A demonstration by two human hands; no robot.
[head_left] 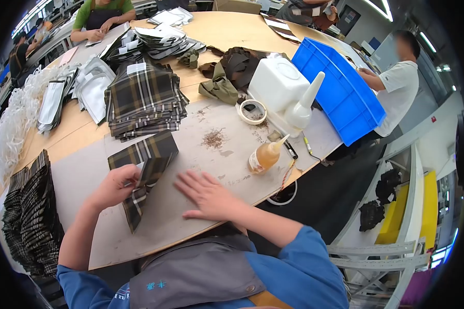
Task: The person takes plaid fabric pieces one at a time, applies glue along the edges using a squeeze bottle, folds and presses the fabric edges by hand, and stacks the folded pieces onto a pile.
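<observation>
Left hand (115, 186) pinches a plaid fabric piece (161, 152) — positioning step, I judge. Right hand (207, 196) is spread, empty; next move calls for steadiness.

Cloth stack (145, 98) behind cloth piece (158, 154); bottle (263, 158) right (tape roll (252, 122) beyond).

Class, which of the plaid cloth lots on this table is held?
The folded plaid piece, gripped by the left hand; no hand holds the plaid stack beyond it or the plaid pile to its left.
</observation>
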